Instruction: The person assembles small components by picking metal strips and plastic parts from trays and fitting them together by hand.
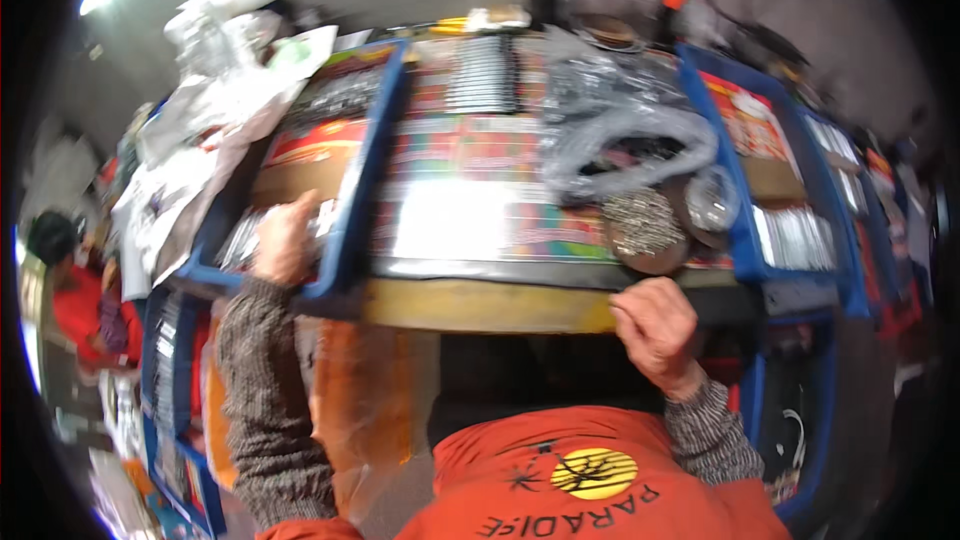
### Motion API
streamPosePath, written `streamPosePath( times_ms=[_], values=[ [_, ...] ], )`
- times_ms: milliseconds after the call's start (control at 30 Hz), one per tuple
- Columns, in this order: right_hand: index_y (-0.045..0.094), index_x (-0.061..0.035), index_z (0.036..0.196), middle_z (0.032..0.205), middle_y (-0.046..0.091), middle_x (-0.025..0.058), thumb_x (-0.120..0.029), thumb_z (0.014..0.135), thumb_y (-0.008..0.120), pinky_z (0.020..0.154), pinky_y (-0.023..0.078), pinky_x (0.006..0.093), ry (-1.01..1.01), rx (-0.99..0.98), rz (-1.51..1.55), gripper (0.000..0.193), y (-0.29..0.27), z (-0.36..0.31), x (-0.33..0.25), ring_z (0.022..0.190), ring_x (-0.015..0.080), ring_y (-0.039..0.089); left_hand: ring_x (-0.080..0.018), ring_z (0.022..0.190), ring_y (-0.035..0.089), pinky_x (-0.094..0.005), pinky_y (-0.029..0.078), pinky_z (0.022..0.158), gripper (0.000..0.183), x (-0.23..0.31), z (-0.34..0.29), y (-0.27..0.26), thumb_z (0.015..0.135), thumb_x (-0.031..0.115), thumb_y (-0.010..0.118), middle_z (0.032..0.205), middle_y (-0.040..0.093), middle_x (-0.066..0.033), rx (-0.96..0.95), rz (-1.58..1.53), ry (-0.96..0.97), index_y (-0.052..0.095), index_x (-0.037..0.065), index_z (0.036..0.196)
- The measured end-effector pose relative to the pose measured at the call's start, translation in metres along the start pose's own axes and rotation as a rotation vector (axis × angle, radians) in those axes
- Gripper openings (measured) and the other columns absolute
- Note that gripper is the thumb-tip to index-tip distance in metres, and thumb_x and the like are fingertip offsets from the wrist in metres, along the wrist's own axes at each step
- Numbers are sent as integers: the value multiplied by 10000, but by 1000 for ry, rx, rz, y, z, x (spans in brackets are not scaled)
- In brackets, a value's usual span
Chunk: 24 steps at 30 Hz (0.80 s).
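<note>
My left hand [285, 240] reaches into the near part of a blue tray [362, 180] on the left, over slim silvery metal pieces [240, 240]. Its fingers are blurred and partly hidden, so I cannot tell whether they grip a piece. My right hand [658, 332] is closed at the front edge of the table, fingers curled together; whatever they hold, if anything, does not show. Just beyond it sits a round bowl heaped with small metal parts [643, 223]. At the back of the table lies a row of slim metal pieces [483, 75].
A grey plastic bag [625, 120] lies open behind the bowl, beside a small clear dish [712, 200]. Another blue tray [737, 175] with metal pieces stands at the right. White plastic wrapping [190, 180] drapes along the left. A person in red [85, 305] is at far left.
</note>
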State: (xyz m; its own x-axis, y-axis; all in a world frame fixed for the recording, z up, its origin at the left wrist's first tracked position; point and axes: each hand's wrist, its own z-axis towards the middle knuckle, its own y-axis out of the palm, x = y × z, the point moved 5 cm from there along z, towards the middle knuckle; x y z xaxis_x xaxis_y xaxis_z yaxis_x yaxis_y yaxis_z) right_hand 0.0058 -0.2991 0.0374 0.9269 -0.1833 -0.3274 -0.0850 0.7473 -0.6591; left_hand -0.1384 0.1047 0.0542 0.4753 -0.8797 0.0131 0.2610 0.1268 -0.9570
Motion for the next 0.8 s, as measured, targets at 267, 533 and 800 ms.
streamPosePath(
  times_ms=[267, 533, 800],
  values=[
    [646, -29, 883, 854, 617, 80, -43, 741, 707, 716, 508, 370, -1, 62, -187, 156, -65, -2, 20, 800, 260, 609, -374, 737, 566, -473, 433, 655, 238, -48, -12, 14, 695, -13, 605, 750, 584, -174, 229, 16, 170, 566, 38, 924],
    [644, -26, 853, 835, 630, 116, -26, 815, 617, 688, 486, 382, 222, 186, -419, 47, -155, 2, 95, 782, 299, 599, -347, 726, 612, -388, 468, 669, 144, -29, -6, -7, 776, 0, 568, 802, 608, -187, 91, -174, 52, 558, 4, 920],
    [696, -42, 948, 879, 622, 120, -53, 824, 581, 807, 475, 413, 439, -21, -674, 169, -184, -5, 190, 927, 302, 569, -280, 855, 624, -339, 480, 773, 157, -22, -16, -18, 933, 36, 490, 939, 622, -168, 328, -330, -24, 574, -25, 1050]
  ],
)
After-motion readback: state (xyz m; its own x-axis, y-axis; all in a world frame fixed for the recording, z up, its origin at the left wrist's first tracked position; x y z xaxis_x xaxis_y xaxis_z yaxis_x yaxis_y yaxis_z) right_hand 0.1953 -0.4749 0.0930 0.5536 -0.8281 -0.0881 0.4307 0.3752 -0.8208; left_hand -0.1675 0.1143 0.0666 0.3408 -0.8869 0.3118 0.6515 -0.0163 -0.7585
